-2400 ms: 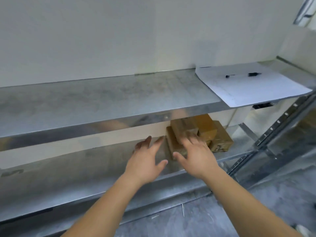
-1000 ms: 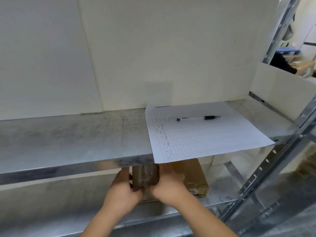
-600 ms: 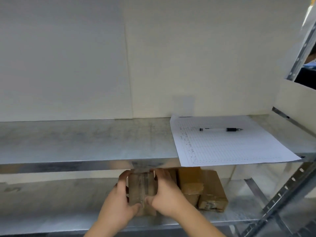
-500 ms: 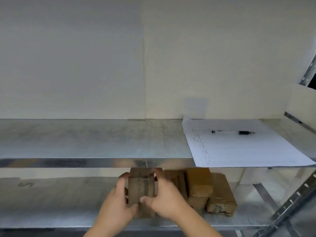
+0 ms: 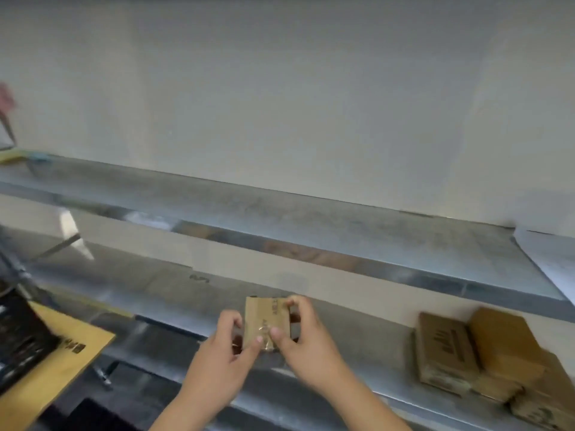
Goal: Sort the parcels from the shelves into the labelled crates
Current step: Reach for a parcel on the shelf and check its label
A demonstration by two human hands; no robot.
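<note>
Two hands on one parcel (image 5: 266,321): left hand (image 5: 222,346) pinches its left edge, right hand (image 5: 303,334) grips right edge and top corner. Parcel held upright, clear of lower shelf (image 5: 357,346), printed face toward camera. Remaining parcels (image 5: 485,356) stacked far right on same shelf. Step, likely: reading label before sorting. Next: find matching crate; none clearly in view, only blurred dark object at left.

Both bare forearms reach forward. The left hand (image 5: 222,346) and right hand (image 5: 303,335) pinch a box (image 5: 264,320) between curled fingers and thumbs.
</note>
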